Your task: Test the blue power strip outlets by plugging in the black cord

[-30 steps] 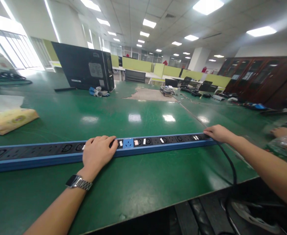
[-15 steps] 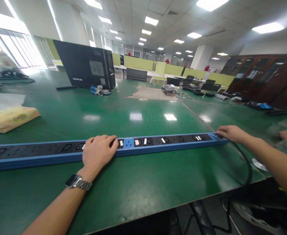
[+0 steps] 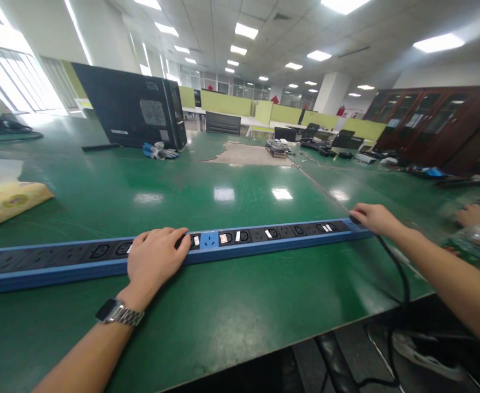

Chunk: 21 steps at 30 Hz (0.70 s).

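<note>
A long blue power strip (image 3: 260, 250) with black sockets lies across the green table, one end running out of view at the left. White stickers mark several sockets. My left hand (image 3: 158, 257), with a watch (image 3: 119, 313) on its wrist, is wrapped over the strip left of a blue socket (image 3: 210, 240). At the strip's right end, my right hand (image 3: 373, 217) is closed round the black power cord (image 3: 397, 267) where it meets the strip. The fingertips there are partly hidden. From that hand the cord curves down over the table's front edge.
Another person's hand (image 3: 473, 214) is at the far right beside clear plastic (image 3: 475, 237). On the green table (image 3: 231, 316) are a tissue pack (image 3: 14, 202), a black computer case (image 3: 129, 109) and gloves (image 3: 160, 151). A black chair part (image 3: 338, 360) is below the front edge.
The whole view has shifted slightly, so the strip and both hands appear a little further left. Both hands keep their hold. The other person's hand at the right shows more.
</note>
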Each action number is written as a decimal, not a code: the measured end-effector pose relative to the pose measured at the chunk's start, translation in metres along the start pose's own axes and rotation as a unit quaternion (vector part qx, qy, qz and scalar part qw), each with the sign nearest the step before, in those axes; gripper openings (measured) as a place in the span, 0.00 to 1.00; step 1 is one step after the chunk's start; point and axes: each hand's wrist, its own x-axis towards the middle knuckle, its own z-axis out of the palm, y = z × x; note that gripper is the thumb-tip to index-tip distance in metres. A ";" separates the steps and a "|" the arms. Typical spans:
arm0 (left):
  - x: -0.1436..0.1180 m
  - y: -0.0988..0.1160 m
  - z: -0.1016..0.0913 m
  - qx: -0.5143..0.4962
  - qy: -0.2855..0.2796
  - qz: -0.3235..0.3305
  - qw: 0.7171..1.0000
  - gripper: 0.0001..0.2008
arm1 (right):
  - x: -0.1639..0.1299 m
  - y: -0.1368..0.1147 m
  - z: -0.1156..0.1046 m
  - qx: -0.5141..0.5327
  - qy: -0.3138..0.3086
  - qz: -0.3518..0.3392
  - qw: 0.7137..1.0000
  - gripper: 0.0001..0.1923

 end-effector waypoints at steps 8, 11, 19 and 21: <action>-0.001 0.001 -0.001 -0.001 -0.004 -0.002 1.000 0.24 | 0.007 -0.025 -0.003 -0.026 -0.033 0.008 0.999 0.16; 0.000 0.000 0.000 -0.002 -0.002 -0.004 1.000 0.23 | 0.010 -0.025 -0.004 -0.017 -0.037 0.007 0.999 0.18; -0.001 -0.002 0.003 -0.004 0.014 0.007 1.000 0.23 | 0.008 -0.035 -0.005 -0.108 -0.042 -0.015 0.993 0.17; -0.002 -0.002 0.004 -0.003 0.021 0.011 1.000 0.23 | 0.008 -0.038 -0.005 -0.123 -0.049 -0.022 0.991 0.17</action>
